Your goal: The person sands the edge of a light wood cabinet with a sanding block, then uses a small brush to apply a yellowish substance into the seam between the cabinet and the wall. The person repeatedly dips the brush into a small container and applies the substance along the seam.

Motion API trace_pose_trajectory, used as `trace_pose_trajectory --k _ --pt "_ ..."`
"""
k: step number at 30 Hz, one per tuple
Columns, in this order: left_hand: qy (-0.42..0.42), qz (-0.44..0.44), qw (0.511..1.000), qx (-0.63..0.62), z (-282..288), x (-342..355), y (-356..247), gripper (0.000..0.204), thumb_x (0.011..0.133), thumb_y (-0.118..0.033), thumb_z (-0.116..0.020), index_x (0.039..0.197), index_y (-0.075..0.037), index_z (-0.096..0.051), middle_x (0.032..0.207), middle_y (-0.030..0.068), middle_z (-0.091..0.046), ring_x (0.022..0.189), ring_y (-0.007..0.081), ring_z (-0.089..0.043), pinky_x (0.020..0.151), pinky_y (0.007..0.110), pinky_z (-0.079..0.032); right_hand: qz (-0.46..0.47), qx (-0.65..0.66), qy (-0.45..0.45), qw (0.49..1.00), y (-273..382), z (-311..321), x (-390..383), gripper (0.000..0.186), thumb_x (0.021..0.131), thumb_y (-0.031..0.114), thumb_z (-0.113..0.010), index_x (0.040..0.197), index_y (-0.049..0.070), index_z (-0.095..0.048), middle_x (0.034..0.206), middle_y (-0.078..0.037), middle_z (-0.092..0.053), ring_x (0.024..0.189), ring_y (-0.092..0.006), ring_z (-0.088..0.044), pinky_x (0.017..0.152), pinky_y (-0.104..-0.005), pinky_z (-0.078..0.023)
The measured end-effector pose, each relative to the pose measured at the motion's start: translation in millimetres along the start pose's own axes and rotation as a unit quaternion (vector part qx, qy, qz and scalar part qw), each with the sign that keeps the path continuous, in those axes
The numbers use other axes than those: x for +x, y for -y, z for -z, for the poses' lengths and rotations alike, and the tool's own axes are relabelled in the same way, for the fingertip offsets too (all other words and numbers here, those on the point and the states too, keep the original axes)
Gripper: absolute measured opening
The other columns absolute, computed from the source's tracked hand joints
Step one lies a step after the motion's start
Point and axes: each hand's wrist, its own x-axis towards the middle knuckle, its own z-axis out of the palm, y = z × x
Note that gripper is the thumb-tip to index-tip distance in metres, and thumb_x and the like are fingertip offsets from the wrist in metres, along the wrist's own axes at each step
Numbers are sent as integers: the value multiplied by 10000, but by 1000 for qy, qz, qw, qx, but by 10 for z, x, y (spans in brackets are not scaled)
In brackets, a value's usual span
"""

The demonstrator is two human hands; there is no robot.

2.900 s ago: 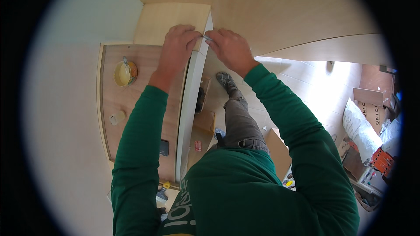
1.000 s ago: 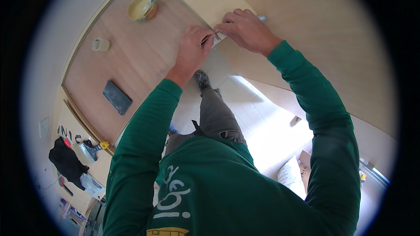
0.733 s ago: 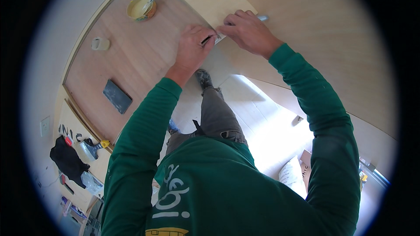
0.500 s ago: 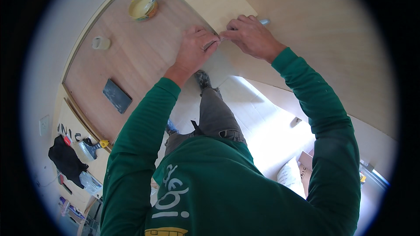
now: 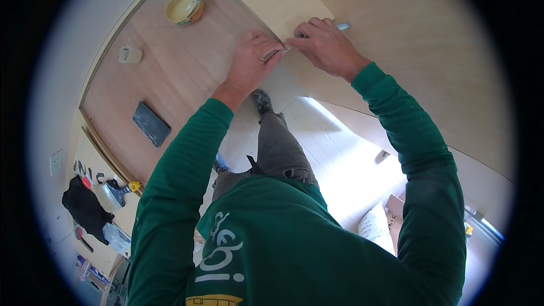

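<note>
My left hand (image 5: 253, 61) is closed in a pinch near the edge of the wooden panel. Between its fingers shows a thin, flat sliver (image 5: 271, 55), too small to name. Just right of it, its fingertips almost meeting the left ones, my right hand (image 5: 325, 47) curls around a slim tool. A rounded pale-blue end (image 5: 343, 26) of that tool juts out behind the knuckles, and a thin light tip (image 5: 288, 49) shows by the thumb. The middle of the tool is hidden in the palm.
On the reddish wooden panel (image 5: 119, 88) are a yellow bowl (image 5: 180, 8) with a brush-like tool, a whitish roll (image 5: 130, 55) and a dark flat slab (image 5: 151, 124). Lower left lie a scraper (image 5: 116, 194) and black cloth (image 5: 85, 207). A pale board (image 5: 408, 39) stands at right.
My right hand has shifted very slightly, and a little more of the thin tip shows by its thumb. My left hand keeps its pinch.
</note>
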Motion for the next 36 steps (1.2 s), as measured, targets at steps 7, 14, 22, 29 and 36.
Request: trace_pose_trajectory --k 7,14,22,29,36 --pt "-44 131 989 -55 -47 26 -35 129 867 -38 -787 991 -74 -771 972 73 -762 1006 307 -651 922 424 -530 -1 -5 -30 1000 -51 -50 172 273 933 119 -682 1167 218 -781 1023 -23 -658 1031 -254 -614 909 -411 -459" --pt "17 -17 1000 4 1 9 -4 120 878 -41 -782 994 -67 -767 984 84 -755 984 310 -658 877 415 -541 1 5 4 1000 -7 11 -31 278 929 104 -674 1158 220 -780 1018 -19 -650 1035 -260 -612 900 -410 -458" --pt "-39 95 995 -17 -38 15 7 120 869 -63 -793 986 -77 -774 984 64 -761 984 308 -656 876 417 -536 6 -31 -16 999 -49 -46 193 292 923 104 -666 1167 220 -778 1017 -17 -648 1046 -251 -611 918 -411 -459" --pt "67 -59 995 51 -4 -38 4 240 855 -87 -805 1093 -94 -781 1128 60 -751 1098 295 -638 934 421 -525 -5 6 24 1000 52 29 -208 284 940 100 -677 1194 188 -771 1044 -28 -665 1042 -261 -608 919 -416 -456" --pt "35 -25 986 163 -152 -113 -161 540 869 -99 -756 1400 -94 -659 1461 140 -595 1326 358 -536 1095 521 -450 -219 134 -79 963 518 98 -843 252 955 105 -712 1202 123 -755 1071 -111 -685 1043 -341 -613 938 -456 -459"
